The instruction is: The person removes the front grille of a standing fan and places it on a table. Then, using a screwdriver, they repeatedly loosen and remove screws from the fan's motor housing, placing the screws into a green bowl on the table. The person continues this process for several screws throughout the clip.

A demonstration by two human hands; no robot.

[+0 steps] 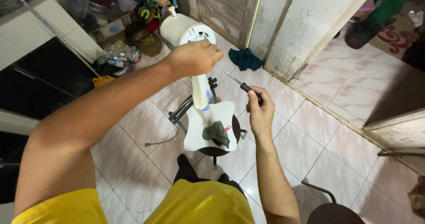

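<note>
Meanwhile, left hand (195, 58) fingers close around a white fan's motor head (188, 31); right hand (260, 111) grips a black-handled screwdriver (245, 88). The fan base (210, 126) overhangs a small round stool (221, 149)'s edges and could tip off.

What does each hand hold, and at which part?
The right hand holds a screwdriver by its black handle. The left hand grips the white fan at its motor head.
</note>
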